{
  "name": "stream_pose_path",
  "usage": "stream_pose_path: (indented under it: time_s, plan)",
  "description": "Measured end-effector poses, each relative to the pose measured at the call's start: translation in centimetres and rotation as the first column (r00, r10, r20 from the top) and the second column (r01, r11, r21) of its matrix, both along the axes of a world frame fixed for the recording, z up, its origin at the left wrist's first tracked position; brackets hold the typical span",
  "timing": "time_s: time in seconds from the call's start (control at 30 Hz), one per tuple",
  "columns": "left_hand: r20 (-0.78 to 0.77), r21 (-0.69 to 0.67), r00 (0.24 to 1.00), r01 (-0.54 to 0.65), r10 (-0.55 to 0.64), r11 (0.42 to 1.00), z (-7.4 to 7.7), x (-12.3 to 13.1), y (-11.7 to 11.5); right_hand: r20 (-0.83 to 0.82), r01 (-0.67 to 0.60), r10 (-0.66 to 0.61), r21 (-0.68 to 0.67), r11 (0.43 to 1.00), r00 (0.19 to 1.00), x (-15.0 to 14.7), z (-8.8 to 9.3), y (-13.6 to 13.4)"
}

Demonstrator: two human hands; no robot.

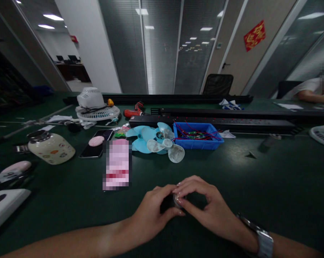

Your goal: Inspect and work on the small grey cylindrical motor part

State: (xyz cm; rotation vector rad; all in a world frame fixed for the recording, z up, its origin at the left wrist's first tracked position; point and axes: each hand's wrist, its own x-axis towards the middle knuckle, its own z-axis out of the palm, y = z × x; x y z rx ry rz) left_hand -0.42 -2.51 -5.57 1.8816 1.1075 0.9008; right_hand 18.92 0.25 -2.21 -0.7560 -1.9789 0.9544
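Note:
Low over the green table, my left hand (153,209) and my right hand (211,204) meet at their fingertips. Between them is a small round shiny piece (175,200), mostly covered by the fingers, so its kind is unclear. The left thumb and fingers curl around it from the left. From the right, the right thumb and fingers pinch at its top. A watch sits on my right wrist. Beyond the hands lie light-blue fan blades (140,144) with a greyish see-through fan blade (176,153) on top.
A blue bin (199,144) holds circuit boards and red wires. To the left are a pixelated pink item (117,163), a phone (92,151), and a bottle (52,147) on its side. A white fan (90,98), red drill (133,111) and black rails stand farther back. Another person sits far right.

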Motion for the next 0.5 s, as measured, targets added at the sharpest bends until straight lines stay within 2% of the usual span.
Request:
stream_pose_path:
  time_s: [0.2, 0.37, 0.5]
  plan:
    - [-0.012, -0.006, 1.000, -0.008, 0.008, 1.000, 0.4, -0.1, 0.0, -0.058, 0.004, -0.005, -0.004, 1.000, 0.998, -0.1, 0.3, 0.1]
    - [-0.005, -0.018, 1.000, 0.007, -0.007, 1.000, 0.7, -0.1, 0.0, -0.121, 0.017, -0.019, -0.021, 1.000, 0.992, 1.6, 0.5, 0.9]
    - [-0.034, -0.039, 0.999, 0.005, -0.006, 0.999, 0.9, 0.0, 0.0, 0.045, 0.085, -0.082, -0.058, 0.995, 0.996, 3.9, -0.9, 2.0]
